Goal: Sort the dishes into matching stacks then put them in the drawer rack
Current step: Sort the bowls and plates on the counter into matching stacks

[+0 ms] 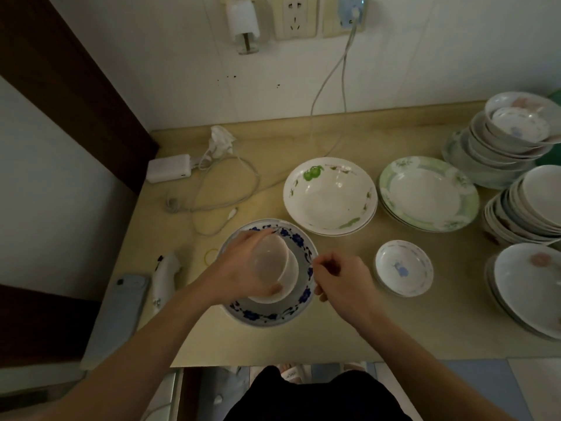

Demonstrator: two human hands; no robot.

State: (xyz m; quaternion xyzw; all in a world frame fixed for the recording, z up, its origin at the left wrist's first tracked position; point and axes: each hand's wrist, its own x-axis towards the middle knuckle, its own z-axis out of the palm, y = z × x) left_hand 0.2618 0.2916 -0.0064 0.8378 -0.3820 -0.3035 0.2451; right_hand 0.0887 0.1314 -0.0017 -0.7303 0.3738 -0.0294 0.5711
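- Left hand (pixel 243 265) grips small white bowls (pixel 276 268), a nested pair by the look of it, fingers wrapped round the rim, held over the blue-flowered plate (pixel 273 314); can't tell if the bowls touch the plate.
- Right hand (pixel 340 278) at that plate's right rim, fingers curled, pinching the edge.
- Blue-flowered plate sits on the beige counter (pixel 394 329), near the front edge.
- Behind it to the right: green-fruit deep plates (pixel 331 196), stacked, just beside green-rimmed plates (pixel 428 194), also stacked.
- Small saucer with blue motif (pixel 403 267) right of the right hand, apart from it; looks like a couple stacked.
- Far right: tall leaning bowl stack (pixel 504 141) at the back, white plate stack (pixel 528 205) in the middle, pink-flower plates (pixel 528 287) nearest the front.
- Left side of the counter: white charger brick (pixel 169 168) with tangled cable (pixel 224 189), crumpled tissue (pixel 220 139), yellow rubber band (pixel 210 256), phone (pixel 118 311), white handheld gadget (pixel 165 278).
- Wall sockets (pixel 294 16) above, cable hanging down.
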